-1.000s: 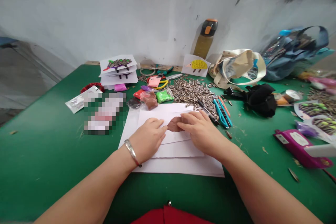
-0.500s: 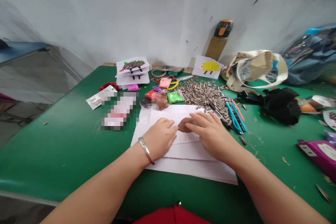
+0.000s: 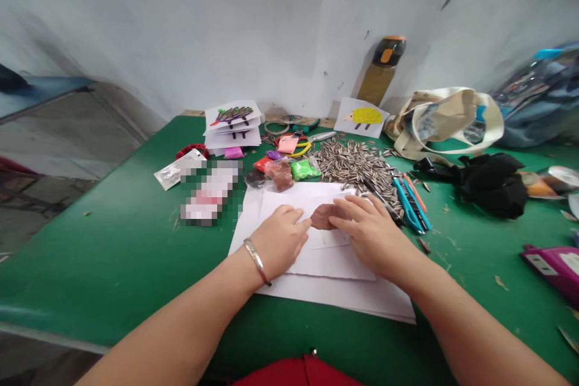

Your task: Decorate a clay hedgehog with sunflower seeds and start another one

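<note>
A flattened piece of brown clay [image 3: 322, 217] lies on a small white card, on top of larger sheets of white paper [image 3: 335, 262]. My left hand [image 3: 281, 242], with a silver bangle at the wrist, rests on the paper with its fingers loosely bent. Its fingertips come up to the clay's left edge. Over the right side of the clay, my right hand [image 3: 373, 232] lies with fingers stretched and slightly apart, fingertips touching it and covering part of it. Faint pencil lines show on the card below the clay.
Behind the paper sit bagged brown clay [image 3: 280, 175], bright green clay [image 3: 305, 169] and a heap of sunflower seeds [image 3: 353, 160]. A blue cutter [image 3: 409, 208] lies right of my right hand. Hedgehog pictures [image 3: 233, 117], a bottle [image 3: 380, 72] and a cloth bag [image 3: 446, 120] stand by the wall.
The whole view has shifted slightly, so things appear a little farther right. My right fingers have moved slightly on the clay, and more of it shows. My left hand stays at its left edge.
</note>
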